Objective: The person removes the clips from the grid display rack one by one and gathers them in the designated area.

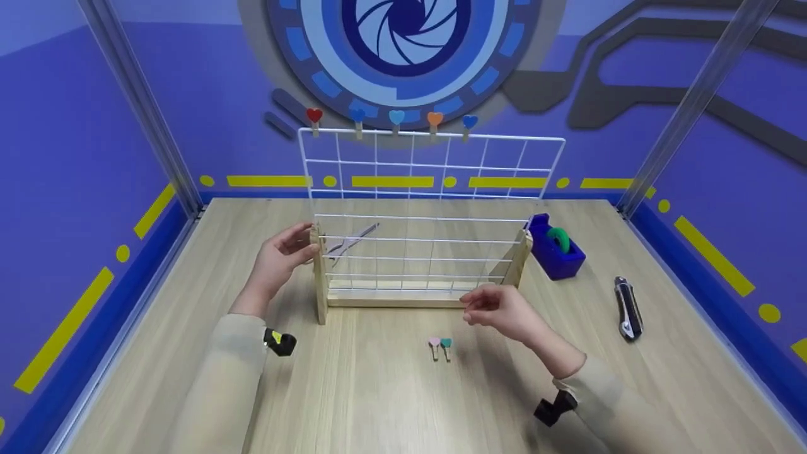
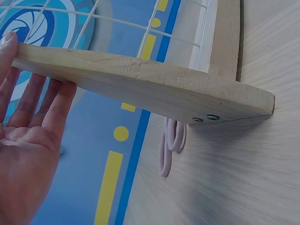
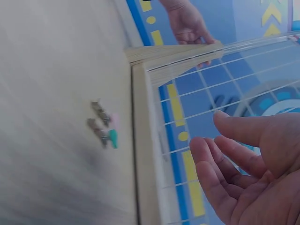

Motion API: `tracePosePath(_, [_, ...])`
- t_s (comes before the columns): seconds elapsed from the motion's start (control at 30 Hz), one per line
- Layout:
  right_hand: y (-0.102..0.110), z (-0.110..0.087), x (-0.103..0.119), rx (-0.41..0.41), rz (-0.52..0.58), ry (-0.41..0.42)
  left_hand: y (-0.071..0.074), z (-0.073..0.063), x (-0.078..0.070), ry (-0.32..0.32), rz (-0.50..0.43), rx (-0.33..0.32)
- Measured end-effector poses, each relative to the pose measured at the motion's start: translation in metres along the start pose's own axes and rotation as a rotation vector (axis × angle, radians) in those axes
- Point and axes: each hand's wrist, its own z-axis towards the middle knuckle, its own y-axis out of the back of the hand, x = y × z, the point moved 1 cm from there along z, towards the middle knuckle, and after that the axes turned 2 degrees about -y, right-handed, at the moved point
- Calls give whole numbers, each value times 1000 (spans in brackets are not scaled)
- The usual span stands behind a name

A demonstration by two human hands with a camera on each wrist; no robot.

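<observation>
A white wire grid [image 1: 413, 166] stands in a wooden frame, with several heart-topped clothespins along its top edge, among them a red one [image 1: 314, 116] and an orange one [image 1: 435, 118]. My left hand [image 1: 280, 261] holds the upper part of the left wooden side board [image 2: 140, 75], thumb on one side and fingers on the other. Before the frame's lower bar hovers my right hand [image 1: 504, 312], fingers loosely bent; the right wrist view shows nothing in it. On the table below it lie a pink heart clothespin [image 1: 434, 343] and a green heart clothespin [image 1: 446, 344], side by side.
Behind the grid lies a pair of scissors [image 1: 367, 233], its pale looped handles [image 2: 165, 159] showing past the side board. To the frame's right are a blue tape dispenser [image 1: 561, 261] with green tape and a utility knife [image 1: 628, 309]. Patterned walls enclose the table.
</observation>
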Motion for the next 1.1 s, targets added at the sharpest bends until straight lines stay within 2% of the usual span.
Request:
tracePosePath(0.33, [24, 0, 41, -27, -8, 53, 0, 0, -2, 6, -8, 5])
tracePosePath(0.67, [54, 0, 91, -126, -29, 108, 0, 0, 0, -9, -17, 9])
tracePosePath(1.1, [90, 1, 142, -261, 78, 300, -1, 0, 1, -5, -21, -1])
